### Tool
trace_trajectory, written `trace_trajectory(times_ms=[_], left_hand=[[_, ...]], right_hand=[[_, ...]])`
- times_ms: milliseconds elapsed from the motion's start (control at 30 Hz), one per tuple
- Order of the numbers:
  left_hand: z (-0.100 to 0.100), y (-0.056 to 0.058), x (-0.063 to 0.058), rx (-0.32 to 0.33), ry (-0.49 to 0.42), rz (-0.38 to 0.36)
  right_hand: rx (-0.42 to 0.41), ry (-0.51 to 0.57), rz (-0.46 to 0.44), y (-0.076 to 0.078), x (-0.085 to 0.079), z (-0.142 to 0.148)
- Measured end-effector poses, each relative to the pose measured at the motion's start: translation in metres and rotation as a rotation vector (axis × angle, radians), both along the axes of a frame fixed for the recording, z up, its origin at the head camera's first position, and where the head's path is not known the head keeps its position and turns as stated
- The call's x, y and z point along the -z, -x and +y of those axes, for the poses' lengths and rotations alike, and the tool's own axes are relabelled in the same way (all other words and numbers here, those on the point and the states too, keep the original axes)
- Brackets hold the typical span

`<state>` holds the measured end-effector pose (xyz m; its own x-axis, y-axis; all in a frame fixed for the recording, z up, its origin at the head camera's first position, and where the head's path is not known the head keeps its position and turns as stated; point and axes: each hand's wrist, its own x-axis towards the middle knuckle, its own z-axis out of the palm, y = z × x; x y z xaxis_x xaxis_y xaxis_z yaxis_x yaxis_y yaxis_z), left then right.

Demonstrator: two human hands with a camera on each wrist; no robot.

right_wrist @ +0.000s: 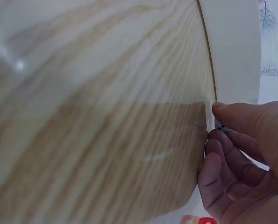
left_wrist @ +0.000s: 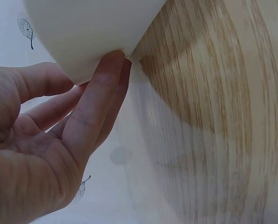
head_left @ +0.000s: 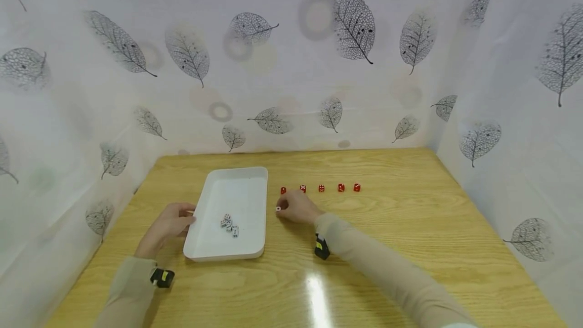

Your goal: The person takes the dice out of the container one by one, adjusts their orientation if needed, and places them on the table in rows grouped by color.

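My left hand (head_left: pixel 172 224) grips the left side of a white tray (head_left: pixel 200 237), thumb at the rim and fingers against the outer wall. In the left wrist view, the fingers (left_wrist: pixel 94 98) press the tray's wall (left_wrist: pixel 96 32) from outside. A small cluster of white dice (head_left: pixel 229 224) with dark pips lies inside the tray. Just right of the tray, my right hand (head_left: pixel 298 207) pinches a white die (head_left: pixel 278 208) between thumb and fingers, low over the table. Only part of that die (right_wrist: pixel 220 125) shows in the right wrist view.
Several red dice (head_left: pixel 321 188) stand in a row behind and to the right of my right hand, the leftmost red die (head_left: pixel 283 190) closest to the tray. The wooden table (head_left: pixel 401 206) ends at a leaf-patterned white curtain (head_left: pixel 291 75) at the back and sides.
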<state>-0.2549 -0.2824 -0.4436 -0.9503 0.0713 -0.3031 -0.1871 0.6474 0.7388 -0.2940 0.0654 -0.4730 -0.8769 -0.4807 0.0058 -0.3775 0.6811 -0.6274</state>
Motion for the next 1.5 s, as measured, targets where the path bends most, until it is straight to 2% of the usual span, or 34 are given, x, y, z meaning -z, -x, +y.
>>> trace_trajectory(times_ms=[567, 933, 1200, 1333, 1500], left_hand=[[0.000, -0.001, -0.001, 0.000, 0.005, 0.001], [0.000, -0.002, -0.001, -0.001, -0.030, 0.008], [0.001, -0.003, -0.002, 0.008, -0.043, 0.015], [0.000, -0.003, -0.002, 0.009, -0.038, 0.017], [0.000, -0.003, -0.002, 0.016, -0.030, 0.019]], right_hand=[[-0.026, -0.019, 0.008, 0.000, 0.002, -0.003], [-0.051, 0.034, -0.016, 0.001, -0.001, 0.005], [-0.007, 0.093, 0.057, -0.002, -0.014, -0.005], [-0.029, 0.145, 0.110, -0.005, -0.017, -0.014], [-0.087, 0.139, 0.215, -0.008, -0.020, -0.026]])
